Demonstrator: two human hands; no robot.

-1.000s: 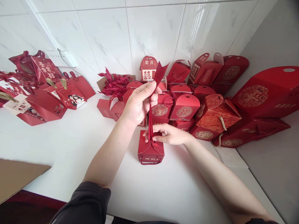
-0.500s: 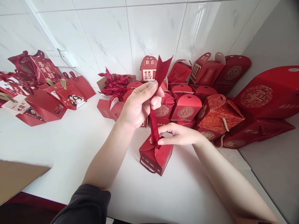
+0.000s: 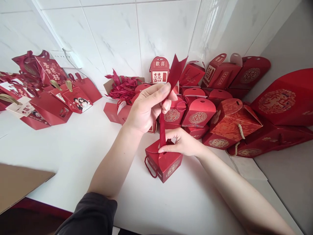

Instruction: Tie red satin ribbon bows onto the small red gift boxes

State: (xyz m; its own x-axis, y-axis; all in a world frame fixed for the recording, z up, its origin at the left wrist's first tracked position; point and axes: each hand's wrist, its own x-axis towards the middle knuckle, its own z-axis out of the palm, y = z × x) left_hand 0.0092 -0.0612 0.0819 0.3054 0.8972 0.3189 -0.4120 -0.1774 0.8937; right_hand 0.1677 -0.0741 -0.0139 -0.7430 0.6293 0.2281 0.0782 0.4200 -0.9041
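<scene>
Just behind the left grip [image 3: 149, 109] a crowd of red boxes [image 3: 198, 112] with rounded flaps and gold medallions stands packed together, touching one another. Beyond them, against the tiled wall [image 3: 110, 36], a red-and-white box [image 3: 158, 70] stands upright. To its left an open carton [image 3: 109, 85] brims with spare ribbons [image 3: 122, 88]. To the right of the right grip [image 3: 182, 143], an orange-red box [image 3: 232, 119] with a rope handle leans among flatter red ones, and a large red box [image 3: 281, 101] lies further right. Well apart to the left of both grips, red gift bags [image 3: 46, 109] lie tumbled below a wall socket [image 3: 66, 58]. A brown cardboard sheet [image 3: 19, 184] lies at the near left edge of the white worktop [image 3: 73, 156].
</scene>
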